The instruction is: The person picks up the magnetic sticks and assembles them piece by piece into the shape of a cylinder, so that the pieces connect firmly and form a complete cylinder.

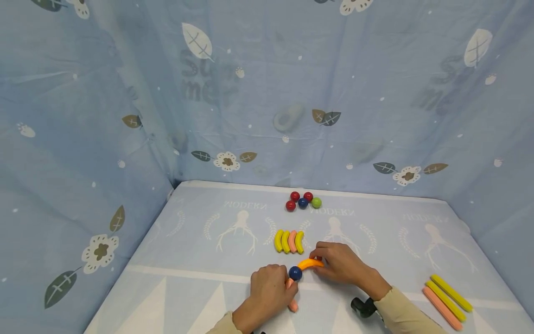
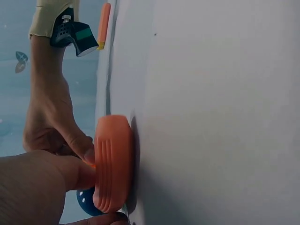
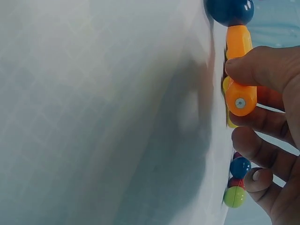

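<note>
Pale blue cloth with white prints covers the table (image 1: pixel 183 260) on which we work. Nearest us, our left hand (image 1: pixel 270 287) pinches a short coral-pink plastic rod (image 1: pixel 293 305) between thumb and finger. Its far end points at a glossy dark blue ball (image 1: pixel 295 273); our fingers partly hide that end, so we cannot tell whether the two touch. Beyond, our right hand (image 1: pixel 340 263) grips a curved orange plastic rod (image 1: pixel 310 263) between thumb and forefinger, the other fingers loosely bent; the rod's other end meets the ball. To the right lie two straight yellow rods (image 1: pixel 452 293) and one straight pink rod (image 1: pixel 443 308), side by side. Farther off, we see three curved yellow rods (image 1: pixel 278 241) and one curved pink rod (image 1: pixel 293 241) in a row, then three red balls (image 1: pixel 290 205), another blue ball (image 1: pixel 302 202) and one lime-green ball (image 1: pixel 316 202). We judge the joining early: one ball-and-rod contact shows, and these outlying pieces remain unused. Behind hangs a leaf-printed blue curtain (image 1: pixel 258 69).
</note>
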The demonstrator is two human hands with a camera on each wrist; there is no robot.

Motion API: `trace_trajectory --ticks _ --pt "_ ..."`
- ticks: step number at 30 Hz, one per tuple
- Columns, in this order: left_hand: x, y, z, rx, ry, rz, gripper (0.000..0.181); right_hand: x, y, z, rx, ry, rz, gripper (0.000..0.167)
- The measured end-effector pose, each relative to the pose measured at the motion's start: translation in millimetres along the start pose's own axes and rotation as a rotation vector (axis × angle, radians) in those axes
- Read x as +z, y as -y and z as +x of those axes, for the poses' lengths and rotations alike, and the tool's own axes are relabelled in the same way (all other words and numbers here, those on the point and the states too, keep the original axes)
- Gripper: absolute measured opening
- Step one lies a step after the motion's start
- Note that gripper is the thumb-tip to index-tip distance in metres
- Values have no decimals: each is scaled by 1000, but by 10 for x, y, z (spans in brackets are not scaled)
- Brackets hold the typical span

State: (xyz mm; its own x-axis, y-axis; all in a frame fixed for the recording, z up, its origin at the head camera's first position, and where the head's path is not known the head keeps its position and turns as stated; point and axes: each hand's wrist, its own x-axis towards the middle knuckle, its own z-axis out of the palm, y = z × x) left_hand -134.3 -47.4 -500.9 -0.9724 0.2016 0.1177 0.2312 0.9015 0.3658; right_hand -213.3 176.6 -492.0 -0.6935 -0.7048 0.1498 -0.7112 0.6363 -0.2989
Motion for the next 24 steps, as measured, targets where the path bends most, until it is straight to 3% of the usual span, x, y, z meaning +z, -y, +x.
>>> trace_trajectory --ticks 6,13,19,24 --pt "-31 -2 50 4 -78 89 45 2 2 28 -20 -4 4 21" --pt "-36 -44 141 49 -165 84 34 16 9 55 -65 -32 12 20" --pt "-23 -98 253 77 -168 62 24 39 28 84 -99 -54 27 19" --pt "-18 -135 339 68 -126 68 21 49 48 106 -95 -58 39 19"
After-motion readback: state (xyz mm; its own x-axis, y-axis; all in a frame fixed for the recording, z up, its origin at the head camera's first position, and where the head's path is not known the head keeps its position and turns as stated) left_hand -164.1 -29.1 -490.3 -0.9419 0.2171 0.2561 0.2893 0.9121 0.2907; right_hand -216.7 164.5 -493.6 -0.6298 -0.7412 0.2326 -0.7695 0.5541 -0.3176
